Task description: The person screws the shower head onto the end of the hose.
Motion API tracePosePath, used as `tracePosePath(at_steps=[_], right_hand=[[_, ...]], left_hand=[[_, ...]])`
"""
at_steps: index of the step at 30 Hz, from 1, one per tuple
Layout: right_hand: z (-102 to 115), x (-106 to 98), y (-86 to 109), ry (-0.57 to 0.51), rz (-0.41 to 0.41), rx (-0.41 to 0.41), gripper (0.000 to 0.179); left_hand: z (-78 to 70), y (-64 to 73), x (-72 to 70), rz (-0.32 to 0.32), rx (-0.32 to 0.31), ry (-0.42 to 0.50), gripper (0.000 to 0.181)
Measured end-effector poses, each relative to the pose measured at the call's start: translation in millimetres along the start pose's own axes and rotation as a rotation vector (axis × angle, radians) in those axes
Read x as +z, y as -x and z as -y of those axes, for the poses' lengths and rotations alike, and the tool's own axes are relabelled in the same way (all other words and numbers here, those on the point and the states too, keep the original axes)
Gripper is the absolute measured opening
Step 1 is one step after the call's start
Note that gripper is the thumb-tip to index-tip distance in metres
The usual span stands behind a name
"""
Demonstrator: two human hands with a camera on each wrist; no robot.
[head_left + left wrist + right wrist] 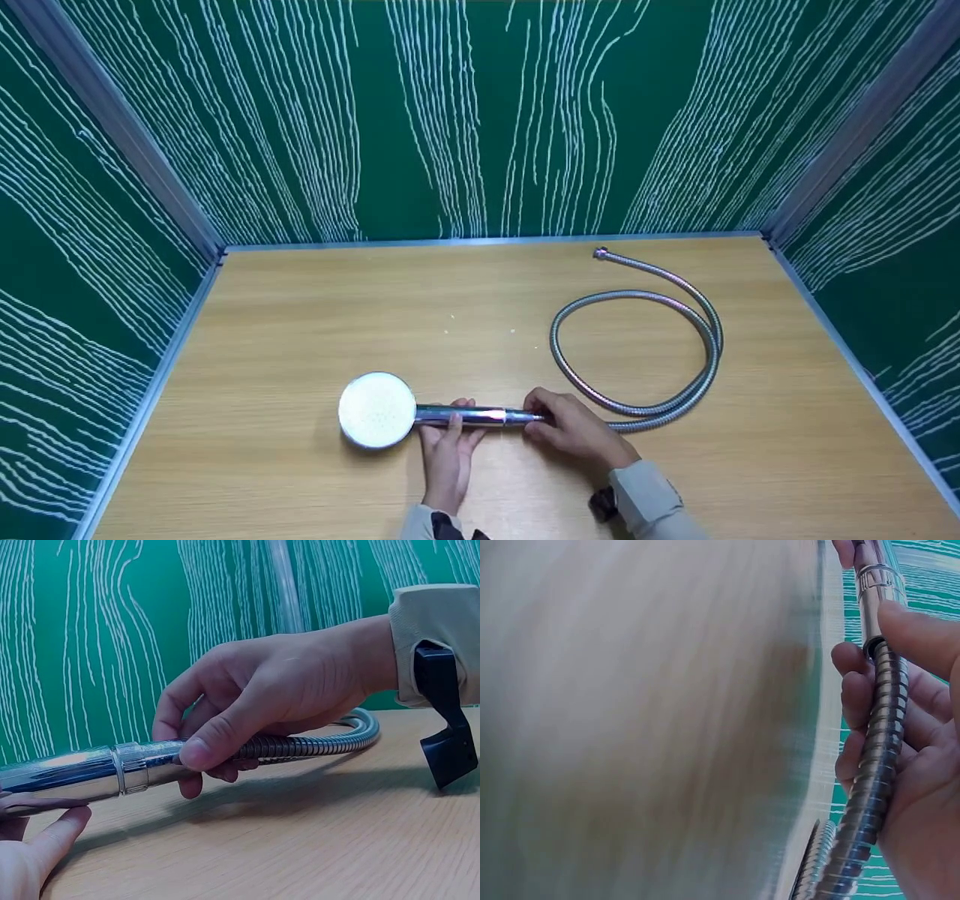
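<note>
A chrome shower head [376, 411] with a round white spray face lies face up at the front of the table. My left hand [448, 457] grips its handle from below, thumb across the top. At the handle's right end, my right hand [574, 431] pinches the tapered metal connector [161, 756] of the flexible shower hose [637, 295] between thumb and fingers. In the right wrist view the ribbed hose [881, 735] runs out of the connector and across the palm. The connector meets the handle end at a ringed collar [133, 767].
The hose loops over the right side of the wooden table [300, 315], its free end nut [601, 253] near the back edge. Small white specks lie mid-table. Green panels [495, 120] with white wavy lines stand around the back and sides.
</note>
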State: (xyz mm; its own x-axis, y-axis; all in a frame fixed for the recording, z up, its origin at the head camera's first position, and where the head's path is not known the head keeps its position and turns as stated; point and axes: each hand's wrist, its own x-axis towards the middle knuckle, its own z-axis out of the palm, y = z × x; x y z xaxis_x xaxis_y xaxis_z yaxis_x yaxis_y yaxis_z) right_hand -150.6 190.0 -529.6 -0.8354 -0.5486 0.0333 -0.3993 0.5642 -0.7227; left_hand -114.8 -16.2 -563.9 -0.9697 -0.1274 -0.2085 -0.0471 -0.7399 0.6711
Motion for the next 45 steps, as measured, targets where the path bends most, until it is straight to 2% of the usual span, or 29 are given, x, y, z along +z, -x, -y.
tracePosePath(at_steps=[8,17,27,36,45], right_hand=[[-1.3,0.7,-1.3,0.006,0.006,-0.005,0.013],[-0.5,1.0,-1.9,0.062,-0.002,-0.001,0.015],[0.4,1.8,-0.6,0.026,-0.003,0.006,0.024],[-0.1,0.8,-1.2,0.019,0.004,0.001,0.012],[-1.2,1.4,-2.0,0.066,0.011,-0.019,0.015]], left_hand=[[-0.5,0.1,0.5,-0.003,0.003,0.009,0.040],[-0.7,0.5,0.6,-0.028,-0.011,-0.021,0.043],[0.2,0.0,-0.8,-0.010,-0.005,-0.014,0.042],[-0.1,0.3,0.1,-0.002,-0.002,0.000,0.042],[-0.2,0.8,0.0,-0.005,-0.003,-0.003,0.043]])
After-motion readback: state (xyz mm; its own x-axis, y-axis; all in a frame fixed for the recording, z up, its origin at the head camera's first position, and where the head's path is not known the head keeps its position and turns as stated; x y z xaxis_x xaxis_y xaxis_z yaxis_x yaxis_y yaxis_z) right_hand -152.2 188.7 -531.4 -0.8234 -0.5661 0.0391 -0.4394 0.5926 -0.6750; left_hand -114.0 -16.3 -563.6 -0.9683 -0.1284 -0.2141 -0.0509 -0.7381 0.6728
